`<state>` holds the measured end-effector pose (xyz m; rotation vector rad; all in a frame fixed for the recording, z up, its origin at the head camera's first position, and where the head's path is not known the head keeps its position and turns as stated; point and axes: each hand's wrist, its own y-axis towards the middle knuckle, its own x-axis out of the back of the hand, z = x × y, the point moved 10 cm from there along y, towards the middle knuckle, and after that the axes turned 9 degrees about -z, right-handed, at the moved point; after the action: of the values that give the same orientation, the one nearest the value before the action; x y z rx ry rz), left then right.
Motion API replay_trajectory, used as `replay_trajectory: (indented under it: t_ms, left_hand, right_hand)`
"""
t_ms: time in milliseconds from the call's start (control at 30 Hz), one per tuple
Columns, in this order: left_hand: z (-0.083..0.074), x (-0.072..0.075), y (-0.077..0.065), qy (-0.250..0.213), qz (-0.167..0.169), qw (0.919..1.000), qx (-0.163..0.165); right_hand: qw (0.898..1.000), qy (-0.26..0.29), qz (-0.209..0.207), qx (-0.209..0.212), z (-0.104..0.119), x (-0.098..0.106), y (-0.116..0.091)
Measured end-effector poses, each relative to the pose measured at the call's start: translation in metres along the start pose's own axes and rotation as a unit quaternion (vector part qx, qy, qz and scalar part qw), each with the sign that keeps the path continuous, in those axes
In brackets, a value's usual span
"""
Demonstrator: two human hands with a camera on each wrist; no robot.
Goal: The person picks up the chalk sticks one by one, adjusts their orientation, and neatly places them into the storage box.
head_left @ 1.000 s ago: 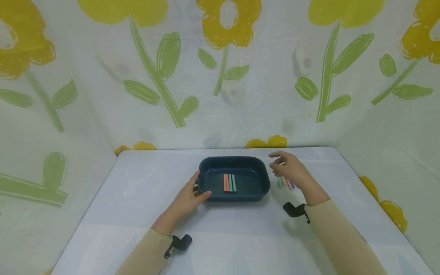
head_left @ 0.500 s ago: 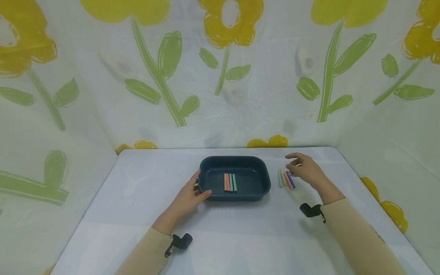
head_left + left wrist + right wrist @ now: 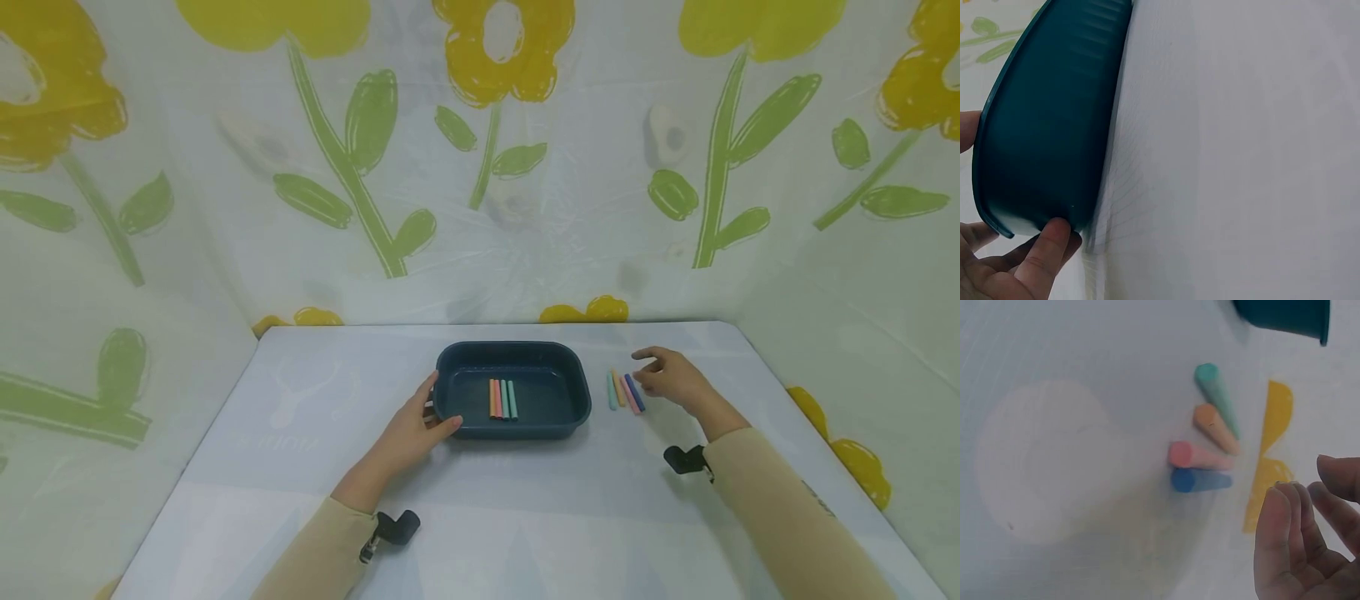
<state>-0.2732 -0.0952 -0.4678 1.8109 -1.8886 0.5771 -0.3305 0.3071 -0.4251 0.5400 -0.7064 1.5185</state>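
Note:
A dark teal rectangular tray (image 3: 551,427) sits on the table, and several chalk sticks (image 3: 503,400), orange, pink and green, lie side by side in it. My left hand (image 3: 408,431) grips its left end, the thumb on the near rim; in the left wrist view, fingertips (image 3: 1055,234) press against its outer wall (image 3: 1054,119). My right hand (image 3: 675,379) is above the table, fingers loosely bent and holding nothing. Just left of it lie a green chalk (image 3: 611,392), a yellow-orange chalk (image 3: 618,388), a pink chalk (image 3: 1197,456) and a blue chalk (image 3: 1200,480).
The white table (image 3: 480,517) carries faint printed patterns. Behind it and at both sides hangs a pale curtain (image 3: 585,167) with yellow flowers and green leaves. A small black wrist camera (image 3: 397,527) is strapped to the left wrist, another black camera (image 3: 684,459) to the right.
My right hand has moved right, away from the tray and off the loose chalks, which now show fully, and has lowered slightly. The left hand and the tray have stayed put.

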Motion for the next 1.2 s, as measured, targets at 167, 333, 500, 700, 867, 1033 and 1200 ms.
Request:
replay_trajectory:
  t_ms: [167,333,500,700,867,1033,1200]
  left_hand:
    - [-0.002,0.000,0.000,-0.003,0.001,1.0000,-0.006]
    - [0.000,-0.002,0.001,-0.004,0.001,1.0000,-0.008]
    - [0.002,-0.003,0.001,-0.004,0.003,1.0000,-0.006]
    - [0.003,-0.003,0.001,-0.006,0.004,1.0000,-0.003]
    - [0.004,-0.002,0.001,-0.008,0.003,1.0000,-0.003]
    - [0.004,-0.002,0.001,-0.010,0.002,0.9999,-0.003]
    - [0.003,-0.002,0.001,-0.013,0.002,0.9999,-0.006]
  right_hand:
    - [1.000,0.001,0.016,-0.015,-0.016,-0.007,0.005]
    - [0.999,-0.007,0.030,-0.013,-0.025,-0.010,0.009]
    - [0.999,-0.021,0.046,-0.011,-0.030,-0.014,0.010]
    - [0.997,-0.014,0.071,-0.024,-0.035,-0.020,0.013]
    - [0.993,-0.015,0.110,-0.031,-0.036,-0.024,0.015]
    - [0.987,-0.041,0.146,-0.043,-0.038,-0.028,0.016]
    - [0.986,-0.063,0.150,-0.040,-0.039,-0.028,0.018]
